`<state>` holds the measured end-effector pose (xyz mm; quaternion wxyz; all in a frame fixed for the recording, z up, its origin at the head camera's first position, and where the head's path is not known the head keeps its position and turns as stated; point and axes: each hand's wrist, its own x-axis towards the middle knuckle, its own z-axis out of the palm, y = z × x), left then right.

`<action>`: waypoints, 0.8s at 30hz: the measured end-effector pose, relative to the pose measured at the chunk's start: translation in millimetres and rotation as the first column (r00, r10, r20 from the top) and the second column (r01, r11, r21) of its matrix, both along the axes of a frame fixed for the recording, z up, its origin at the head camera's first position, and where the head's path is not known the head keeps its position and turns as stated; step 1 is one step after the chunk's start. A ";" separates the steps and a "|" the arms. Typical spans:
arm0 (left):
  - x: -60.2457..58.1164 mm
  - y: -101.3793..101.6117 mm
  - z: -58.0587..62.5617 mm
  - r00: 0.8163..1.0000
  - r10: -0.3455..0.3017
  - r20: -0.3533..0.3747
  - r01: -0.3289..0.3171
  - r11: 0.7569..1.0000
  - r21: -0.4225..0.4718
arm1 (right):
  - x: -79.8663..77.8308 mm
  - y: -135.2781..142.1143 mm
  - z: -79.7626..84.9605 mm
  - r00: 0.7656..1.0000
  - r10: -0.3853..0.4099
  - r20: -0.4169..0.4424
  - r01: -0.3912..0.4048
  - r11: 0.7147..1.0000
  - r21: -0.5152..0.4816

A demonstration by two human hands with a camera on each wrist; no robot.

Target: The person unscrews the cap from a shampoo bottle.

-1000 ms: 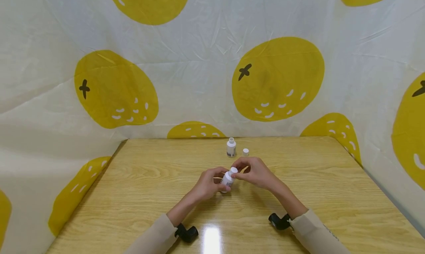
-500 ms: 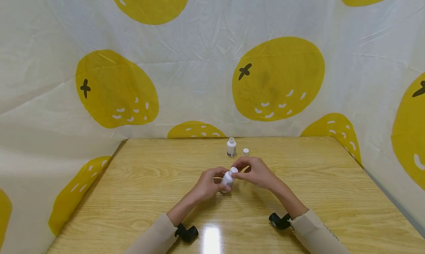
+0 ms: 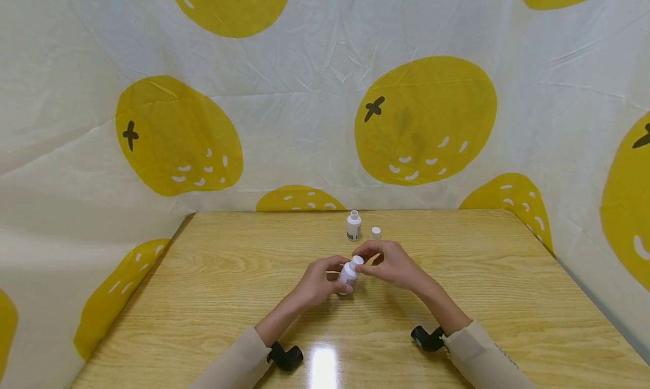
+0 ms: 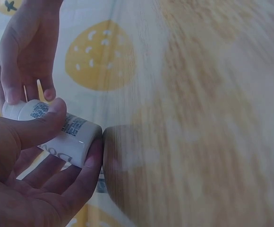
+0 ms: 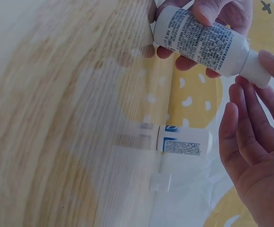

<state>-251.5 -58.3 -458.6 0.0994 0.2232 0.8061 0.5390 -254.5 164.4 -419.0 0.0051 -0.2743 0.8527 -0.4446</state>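
wood-grain table (image 3: 228, 276) | white sheet (image 3: 304, 129) behind | large yellow fruit prints (image 3: 425, 121)

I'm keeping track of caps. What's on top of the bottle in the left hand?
A white cap, pinched by the right hand, sits on the tilted bottle. The bottle's mouth and anything inside are covered and cannot be seen.

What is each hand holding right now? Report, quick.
Left hand: holding a tilted, labelled white bottle.
Right hand: pinching that bottle's white cap.
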 end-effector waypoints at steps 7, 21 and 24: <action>0.5 -0.1 0.7 1.000 0.000 0.003 0.000 1.000 0.002 | -0.4 0.0 0.6 1.000 -0.010 0.000 0.010 1.000 0.007; 0.8 0.1 1.3 1.000 0.001 0.011 -0.001 1.000 0.008 | -0.8 0.7 -1.4 1.000 0.007 -0.001 -0.007 1.000 -0.006; 1.0 -0.1 0.7 1.000 0.003 0.010 -0.003 1.000 0.002 | -0.7 -0.6 -2.8 1.000 -0.010 -0.002 0.010 1.000 -0.007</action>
